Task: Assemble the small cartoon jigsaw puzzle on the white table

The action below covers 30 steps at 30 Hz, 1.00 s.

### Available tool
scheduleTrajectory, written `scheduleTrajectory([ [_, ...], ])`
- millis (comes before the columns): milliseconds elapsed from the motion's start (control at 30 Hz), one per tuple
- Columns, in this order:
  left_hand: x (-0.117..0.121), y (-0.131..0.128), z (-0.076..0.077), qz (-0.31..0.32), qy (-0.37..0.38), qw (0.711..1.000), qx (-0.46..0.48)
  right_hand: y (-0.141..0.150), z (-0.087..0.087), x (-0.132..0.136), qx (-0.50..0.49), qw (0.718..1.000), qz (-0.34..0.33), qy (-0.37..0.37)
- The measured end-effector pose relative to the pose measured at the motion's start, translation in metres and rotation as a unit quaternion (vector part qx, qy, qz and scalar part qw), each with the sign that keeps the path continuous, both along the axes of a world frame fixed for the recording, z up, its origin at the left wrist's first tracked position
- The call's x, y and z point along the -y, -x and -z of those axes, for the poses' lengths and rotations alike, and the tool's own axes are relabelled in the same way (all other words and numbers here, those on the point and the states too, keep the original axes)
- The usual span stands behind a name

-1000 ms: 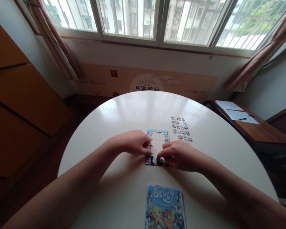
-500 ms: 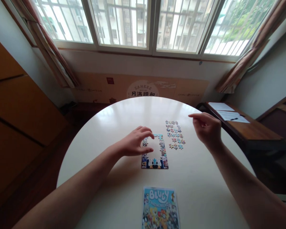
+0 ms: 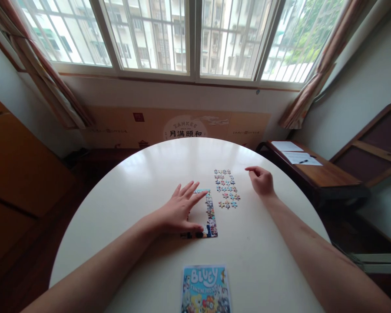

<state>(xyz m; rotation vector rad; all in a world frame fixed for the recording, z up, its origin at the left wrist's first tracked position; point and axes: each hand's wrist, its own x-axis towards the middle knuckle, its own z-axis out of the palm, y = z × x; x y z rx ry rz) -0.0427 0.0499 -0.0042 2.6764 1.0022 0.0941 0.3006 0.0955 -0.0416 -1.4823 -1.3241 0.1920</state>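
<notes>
A jigsaw puzzle [image 3: 211, 216] lies on the white table, its border joined around a bare middle. My left hand [image 3: 180, 211] is open over its left part, fingers spread and thumb low near the bottom edge; it hides much of that side. Loose puzzle pieces [image 3: 227, 189] lie in rows to the right of the puzzle. Beyond them, my right hand [image 3: 262, 180] is closed, index finger pointing left and the other fingers curled; whatever they hold, if anything, is hidden.
A Bluey picture card [image 3: 205, 289] lies at the near side of the round table [image 3: 133, 182]. To the right, a wooden side table [image 3: 303, 174] carries papers [image 3: 301, 158] and a pen. A barred window and curtains are behind.
My left hand has spread its fingers and come down lower over the puzzle. My right hand stays closed beside the loose pieces. The whole view has shifted, with the scene moving left.
</notes>
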Motion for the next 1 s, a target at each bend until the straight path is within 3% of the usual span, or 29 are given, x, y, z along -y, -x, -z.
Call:
scheduleTrajectory([
  [400,-0.003,0.002,-0.006,-0.002,0.036,0.999,0.01,0.006,0.005,-0.002,0.066,0.991,-0.11,0.045],
  [633,-0.019,0.012,0.008,-0.128,-0.008,0.979,0.157,0.006,0.007,-0.004,0.085,0.987,-0.122,0.053],
  [800,-0.02,0.015,-0.003,-0.21,-0.027,0.938,0.274,0.006,0.006,-0.003,0.112,0.982,-0.146,0.052],
  [1000,-0.016,0.014,-0.012,-0.264,-0.029,0.901,0.342,0.01,0.001,0.001,0.159,0.971,-0.175,0.047],
])
